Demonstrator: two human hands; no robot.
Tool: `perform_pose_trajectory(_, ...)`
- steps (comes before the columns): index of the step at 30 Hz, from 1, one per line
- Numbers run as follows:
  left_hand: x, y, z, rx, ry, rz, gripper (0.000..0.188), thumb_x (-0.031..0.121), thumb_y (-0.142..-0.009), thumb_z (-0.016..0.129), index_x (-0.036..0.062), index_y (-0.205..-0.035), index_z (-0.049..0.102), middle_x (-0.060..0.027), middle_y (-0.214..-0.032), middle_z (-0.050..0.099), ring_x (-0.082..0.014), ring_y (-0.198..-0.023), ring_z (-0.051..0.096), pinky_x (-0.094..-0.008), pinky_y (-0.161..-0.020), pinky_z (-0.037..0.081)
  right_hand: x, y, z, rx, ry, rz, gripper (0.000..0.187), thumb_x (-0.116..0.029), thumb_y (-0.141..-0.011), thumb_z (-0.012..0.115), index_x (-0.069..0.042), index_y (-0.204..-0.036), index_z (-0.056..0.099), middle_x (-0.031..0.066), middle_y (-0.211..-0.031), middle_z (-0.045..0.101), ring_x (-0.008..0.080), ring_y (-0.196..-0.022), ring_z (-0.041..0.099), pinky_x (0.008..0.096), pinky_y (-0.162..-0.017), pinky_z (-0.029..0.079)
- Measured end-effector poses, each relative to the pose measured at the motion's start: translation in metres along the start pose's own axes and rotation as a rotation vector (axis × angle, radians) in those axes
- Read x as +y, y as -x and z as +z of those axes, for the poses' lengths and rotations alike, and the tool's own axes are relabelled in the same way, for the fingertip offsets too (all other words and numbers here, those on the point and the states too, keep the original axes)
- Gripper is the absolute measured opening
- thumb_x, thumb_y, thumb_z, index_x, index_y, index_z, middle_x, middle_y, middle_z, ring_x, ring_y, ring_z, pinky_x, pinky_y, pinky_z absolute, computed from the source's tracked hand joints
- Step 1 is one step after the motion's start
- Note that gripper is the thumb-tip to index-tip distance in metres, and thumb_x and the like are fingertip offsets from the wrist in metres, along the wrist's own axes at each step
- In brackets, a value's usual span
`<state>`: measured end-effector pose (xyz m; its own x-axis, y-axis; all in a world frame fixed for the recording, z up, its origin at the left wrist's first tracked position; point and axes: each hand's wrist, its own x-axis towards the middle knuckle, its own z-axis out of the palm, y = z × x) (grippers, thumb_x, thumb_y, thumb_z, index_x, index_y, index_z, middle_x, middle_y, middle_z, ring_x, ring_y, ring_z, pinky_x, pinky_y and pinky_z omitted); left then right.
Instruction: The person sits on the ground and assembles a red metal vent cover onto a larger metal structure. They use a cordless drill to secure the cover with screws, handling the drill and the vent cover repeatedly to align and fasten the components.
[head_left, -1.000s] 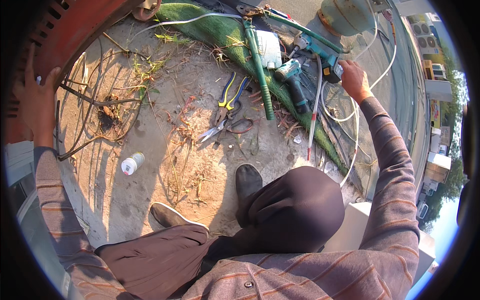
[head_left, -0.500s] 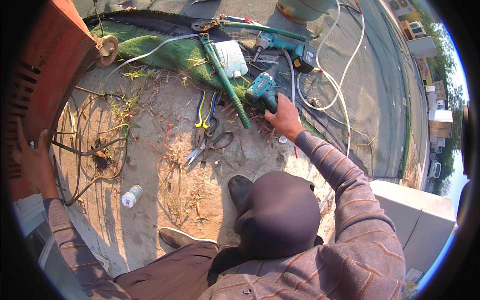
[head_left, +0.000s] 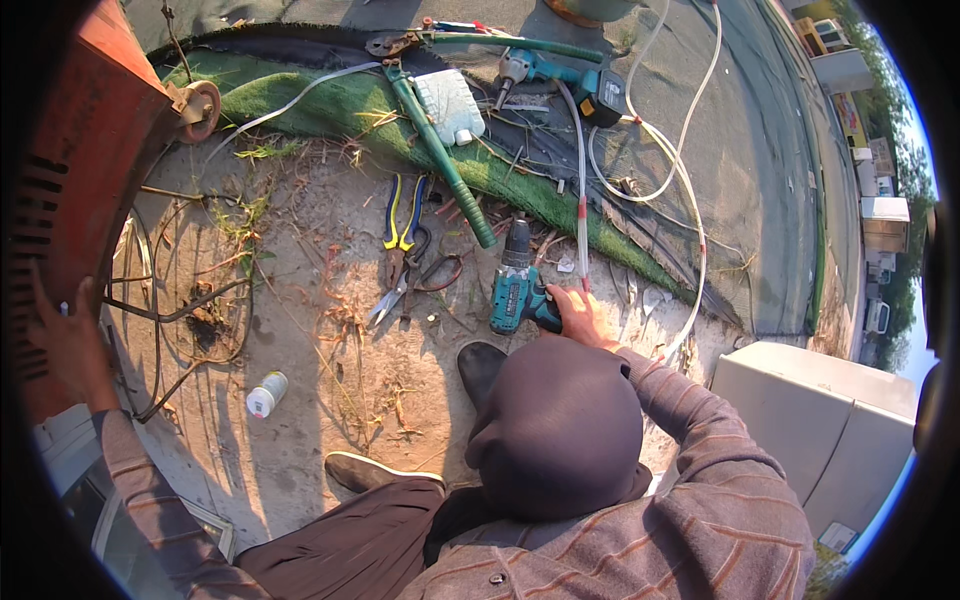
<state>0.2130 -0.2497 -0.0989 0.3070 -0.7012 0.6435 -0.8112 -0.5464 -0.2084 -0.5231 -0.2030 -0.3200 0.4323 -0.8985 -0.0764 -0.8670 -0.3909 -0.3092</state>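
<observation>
My right hand (head_left: pixel 580 318) is closed round the handle of a teal cordless drill (head_left: pixel 510 292). The drill is low over the ground, its dark chuck facing away from me. At the far left, my left hand (head_left: pixel 72 345) rests against a red slotted metal casing (head_left: pixel 85 165), fingers spread. A small pale spot shows between its finger and thumb; I cannot make out what it is. Pliers with yellow-and-blue handles (head_left: pixel 404 215) and scissors (head_left: pixel 397 292) lie in the middle. Long green-handled bolt cutters (head_left: pixel 440 155) lie beyond them.
A second teal power tool (head_left: pixel 545 72) lies at the back beside a flattened plastic jug (head_left: pixel 450 105). White hose (head_left: pixel 690 205) loops at the right. Bent rods (head_left: pixel 190 305) stand by the casing, near a small white can (head_left: pixel 266 394). A white box (head_left: pixel 815 410) stands right.
My right hand has drawn the drill back toward me. The drill has turned, so its chuck now shows. My left hand has stayed on the red casing.
</observation>
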Motion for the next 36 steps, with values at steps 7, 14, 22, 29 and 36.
perform_pose_trajectory(7, 0.013, 0.003, -0.013, 0.050, 0.065, 0.063, 0.079, 0.057, -0.095, 0.071, 0.0438, -0.164, 0.035, -0.0323, -0.152, 0.044, -0.0454, -0.125, 0.063, -0.0522, -0.095, 0.055, -0.005, -0.060, -0.041, 0.185, -0.187, -0.096, 0.040, -0.022, -0.090, 0.079, -0.009, -0.126, 0.068, 0.0111, -0.111, 0.067, 0.0347, -0.102, 0.066, 0.0477, -0.087, 0.054)
perform_pose_trajectory(14, 0.017, 0.000, -0.022, -0.110, 0.029, -0.065, 0.077, 0.051, -0.097, 0.071, 0.0461, -0.164, 0.034, -0.0262, -0.150, 0.045, -0.0410, -0.113, 0.068, -0.0492, -0.089, 0.057, 0.040, -0.222, -0.015, 0.296, -0.211, 0.169, 0.019, -0.016, -0.094, 0.068, -0.003, -0.106, 0.075, 0.0210, -0.104, 0.073, 0.0425, -0.102, 0.069, 0.0501, -0.090, 0.055)
perform_pose_trajectory(22, 0.017, 0.002, -0.019, -0.039, 0.007, -0.052, 0.074, 0.050, -0.098, 0.072, 0.0493, -0.163, 0.036, -0.0198, -0.141, 0.051, -0.0352, -0.095, 0.072, -0.0464, -0.076, 0.059, 0.062, -0.244, -0.002, 0.211, -0.449, 0.458, 0.027, -0.020, -0.090, 0.076, -0.003, -0.111, 0.078, 0.0176, -0.097, 0.078, 0.0324, -0.092, 0.076, 0.0410, -0.083, 0.058)
perform_pose_trajectory(29, 0.025, 0.003, -0.024, -0.102, 0.018, -0.121, 0.076, 0.049, -0.096, 0.074, 0.0486, -0.163, 0.037, -0.0183, -0.136, 0.053, -0.0307, -0.093, 0.072, -0.0437, -0.078, 0.059, 0.044, -0.220, -0.026, 0.249, -1.480, 0.655, 0.034, -0.016, -0.104, 0.062, 0.000, -0.135, 0.062, 0.0079, -0.114, 0.074, 0.0184, -0.093, 0.074, 0.0324, -0.077, 0.057)
perform_pose_trajectory(36, 0.026, 0.003, -0.031, -0.088, 0.115, -0.024, 0.084, 0.036, -0.093, 0.081, 0.0438, -0.164, 0.038, -0.0181, -0.135, 0.051, -0.0282, -0.093, 0.068, -0.0418, -0.078, 0.059, -0.037, -0.241, -0.081, -0.086, -2.027, 0.297, 0.036, -0.013, -0.106, 0.057, 0.000, -0.139, 0.053, 0.0088, -0.115, 0.069, 0.0201, -0.099, 0.070, 0.0360, -0.088, 0.059)
